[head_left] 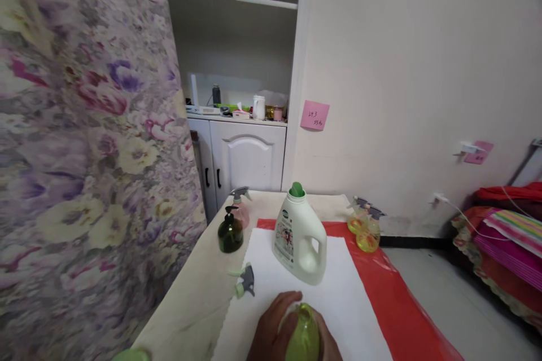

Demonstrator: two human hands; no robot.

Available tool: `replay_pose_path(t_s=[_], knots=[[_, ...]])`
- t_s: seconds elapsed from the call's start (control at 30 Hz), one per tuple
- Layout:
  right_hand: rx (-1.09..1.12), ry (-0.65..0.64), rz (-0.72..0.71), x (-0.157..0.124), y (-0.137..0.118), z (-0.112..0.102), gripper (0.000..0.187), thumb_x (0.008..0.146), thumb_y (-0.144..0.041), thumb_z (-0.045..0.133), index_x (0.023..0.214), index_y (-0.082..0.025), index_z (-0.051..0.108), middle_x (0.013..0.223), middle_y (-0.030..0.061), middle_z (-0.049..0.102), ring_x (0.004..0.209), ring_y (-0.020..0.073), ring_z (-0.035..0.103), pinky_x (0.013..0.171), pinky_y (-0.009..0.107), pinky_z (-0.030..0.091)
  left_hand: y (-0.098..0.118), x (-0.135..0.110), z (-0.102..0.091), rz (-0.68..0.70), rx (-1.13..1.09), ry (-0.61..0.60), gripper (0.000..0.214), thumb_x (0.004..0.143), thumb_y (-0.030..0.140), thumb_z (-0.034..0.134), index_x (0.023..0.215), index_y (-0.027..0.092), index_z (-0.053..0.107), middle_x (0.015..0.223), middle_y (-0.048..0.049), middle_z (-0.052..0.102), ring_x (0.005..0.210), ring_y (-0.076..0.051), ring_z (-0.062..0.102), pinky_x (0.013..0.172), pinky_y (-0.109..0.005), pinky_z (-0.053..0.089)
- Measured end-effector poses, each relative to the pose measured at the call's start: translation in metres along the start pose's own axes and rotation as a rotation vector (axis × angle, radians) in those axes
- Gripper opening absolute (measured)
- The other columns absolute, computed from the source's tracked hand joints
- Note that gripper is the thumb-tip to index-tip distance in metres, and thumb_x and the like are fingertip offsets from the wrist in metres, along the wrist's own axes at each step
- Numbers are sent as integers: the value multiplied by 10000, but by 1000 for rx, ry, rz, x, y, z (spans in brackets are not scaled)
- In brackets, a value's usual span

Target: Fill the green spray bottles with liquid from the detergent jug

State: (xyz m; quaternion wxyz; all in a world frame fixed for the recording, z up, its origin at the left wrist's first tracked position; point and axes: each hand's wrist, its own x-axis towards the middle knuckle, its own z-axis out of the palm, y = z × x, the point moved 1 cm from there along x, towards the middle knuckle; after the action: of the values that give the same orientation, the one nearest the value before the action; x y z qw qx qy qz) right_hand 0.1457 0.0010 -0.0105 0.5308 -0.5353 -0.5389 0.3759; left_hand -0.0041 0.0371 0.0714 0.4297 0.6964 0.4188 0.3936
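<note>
Low in the head view, near me, a yellow-green translucent bottle (304, 335) stands with its narrow neck up and no spray head on it. My left hand (271, 330) is closed around its left side, fingers curled by the neck. My right hand (329, 338) wraps the right side; most of its fingers are hidden behind the bottle. Just beyond stands a large pale-green detergent jug (298, 242) with a handle, a green piece (297, 189) in its mouth. To the left, a grey and green trigger spray head (245, 281) lies on its side at the white sheet's edge.
A dark green pump bottle (231, 234) and a pink spray bottle (241, 211) stand at the table's left. Yellow spray bottles (367, 235) stand at the right on red plastic sheeting (381, 282). A white sheet (339, 293) lies under the jug. A floral curtain (97, 152) hangs left.
</note>
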Motion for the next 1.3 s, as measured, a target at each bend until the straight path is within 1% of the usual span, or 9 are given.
replay_pose_path(t_s=[0.1,0.2,0.4,0.53,0.73,1.0,1.17,1.23,1.3], knots=[[-1,9,8,-1,-2,-3,825,466,-193,724,1267,-220,527,1245,82,641,1167,355,571,967,397,479,-6,5,-23,-12,72,162,373,914,425,402,1115,241,657,1231,-57,665,1199,-236,552,1074,-378,387],[-7,5,-12,-3,-3,-7,823,472,-122,660,1277,-190,502,1290,100,615,1235,342,514,1025,407,426,-19,16,-47,-33,261,258,366,880,386,414,1087,202,652,1171,-85,692,1130,-257,597,1011,-406,445],[89,139,-51,-7,8,-5,790,519,-225,685,1284,-166,494,1318,126,595,1250,338,504,1054,429,395,-40,31,-77,-78,823,133,403,883,271,341,1183,183,595,1262,-94,633,1178,-229,556,1010,-339,409],[94,227,-132,-9,11,-6,777,540,-255,697,1283,-170,484,1326,132,581,1263,337,490,1071,427,383,-49,29,-84,-143,907,97,412,847,237,388,1198,173,594,1259,-106,640,1143,-256,588,941,-348,439],[63,119,-178,-5,-2,-7,748,535,-238,699,1260,-221,517,1290,92,615,1217,342,532,1031,426,429,-56,30,-77,-179,988,106,419,837,210,416,1208,138,596,1216,-137,658,1138,-279,580,931,-345,422],[119,165,-125,-5,-9,-3,743,501,-219,670,1229,-196,524,1254,103,628,1196,346,535,1014,439,421,-42,35,-72,-144,982,144,307,821,205,454,1056,152,645,1093,-123,674,1027,-260,617,858,-315,439],[100,150,-106,-5,-16,-7,728,521,-206,674,1231,-181,514,1262,116,619,1197,344,534,1023,447,412,-22,28,-75,-97,912,222,359,867,245,377,1154,158,575,1145,-111,630,1037,-244,616,832,-304,453],[91,103,-111,-5,-19,-9,738,538,-214,687,1250,-179,495,1285,121,603,1202,340,532,1037,454,400,-10,25,-75,-77,754,290,368,879,315,383,1169,169,556,1072,-87,648,954,-237,628,809,-307,464],[86,78,-108,-5,-20,-10,745,544,-214,693,1258,-177,485,1297,126,595,1214,342,524,1043,461,395,8,21,-74,-64,389,363,372,852,417,475,1127,188,577,811,-19,654,747,-212,614,710,-291,475]])
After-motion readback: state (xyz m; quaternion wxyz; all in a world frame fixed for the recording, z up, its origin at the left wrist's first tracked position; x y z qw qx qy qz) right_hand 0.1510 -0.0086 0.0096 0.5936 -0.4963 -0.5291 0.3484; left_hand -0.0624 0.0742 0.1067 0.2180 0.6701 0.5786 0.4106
